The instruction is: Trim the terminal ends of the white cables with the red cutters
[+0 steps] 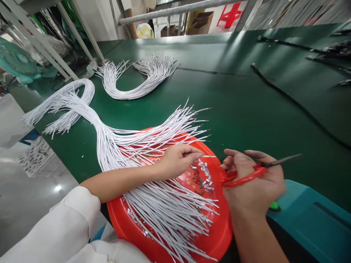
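Note:
My left hand (181,159) pinches one white wire, whose tip (210,156) sticks out to the right past the fingers. In my right hand (252,179) are red-handled scissors (242,179), lying across the palm with the dark blades pointing right, away from the wire. A thick bundle of white wires (106,142) splits into two fans, one behind my left forearm and one in front of it. Both fans spread over a red round tray (225,219). Small shiny silver scraps (206,175) lie on the tray by its right rim.
On the green table (219,98), a curved white wire bundle (128,93) and a looped one (87,89) lie farther back. Black cables (298,104) stretch along the right. A teal box (309,219) stands at lower right, and a metal frame (175,12) spans the back.

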`<state>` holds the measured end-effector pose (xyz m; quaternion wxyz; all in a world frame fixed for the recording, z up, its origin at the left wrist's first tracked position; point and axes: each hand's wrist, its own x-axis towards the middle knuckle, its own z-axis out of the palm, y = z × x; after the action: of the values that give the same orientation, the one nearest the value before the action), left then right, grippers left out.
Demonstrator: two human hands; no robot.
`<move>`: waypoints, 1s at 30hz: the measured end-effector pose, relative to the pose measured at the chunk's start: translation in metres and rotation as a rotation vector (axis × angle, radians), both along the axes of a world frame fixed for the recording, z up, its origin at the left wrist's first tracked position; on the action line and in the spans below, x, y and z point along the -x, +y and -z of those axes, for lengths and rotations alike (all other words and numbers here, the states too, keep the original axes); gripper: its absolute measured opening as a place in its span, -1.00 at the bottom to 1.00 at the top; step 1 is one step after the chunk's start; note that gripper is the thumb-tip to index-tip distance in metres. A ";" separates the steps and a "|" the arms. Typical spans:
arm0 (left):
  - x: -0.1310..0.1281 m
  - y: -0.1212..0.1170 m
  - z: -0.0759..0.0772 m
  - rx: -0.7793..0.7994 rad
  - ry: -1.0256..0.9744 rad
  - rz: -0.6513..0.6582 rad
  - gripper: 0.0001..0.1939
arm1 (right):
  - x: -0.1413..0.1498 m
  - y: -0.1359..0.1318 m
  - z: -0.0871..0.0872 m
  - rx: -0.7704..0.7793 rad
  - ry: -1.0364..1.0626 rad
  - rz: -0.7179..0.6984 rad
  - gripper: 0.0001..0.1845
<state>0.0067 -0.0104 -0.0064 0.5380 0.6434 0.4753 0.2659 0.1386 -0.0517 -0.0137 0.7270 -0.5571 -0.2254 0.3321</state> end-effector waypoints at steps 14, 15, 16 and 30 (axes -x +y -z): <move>0.003 -0.002 0.017 -0.118 0.036 0.208 -0.72 | 0.005 -0.008 0.008 0.004 -0.361 -0.171 -0.79; 0.003 -0.001 0.017 -0.094 0.026 0.209 -0.73 | 0.006 -0.008 0.008 -0.001 -0.370 -0.179 -0.78; 0.003 0.000 0.017 -0.073 0.024 0.203 -0.74 | 0.006 -0.008 0.008 -0.002 -0.378 -0.188 -0.78; 0.010 -0.002 0.009 -0.358 0.155 0.268 -0.77 | 0.003 -0.009 0.013 0.116 -0.444 -0.208 -0.79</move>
<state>-0.0032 -0.0120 -0.0149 0.4077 0.8044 0.3709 0.2219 0.1354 -0.0606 -0.0267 0.5883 -0.6309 -0.4164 0.2871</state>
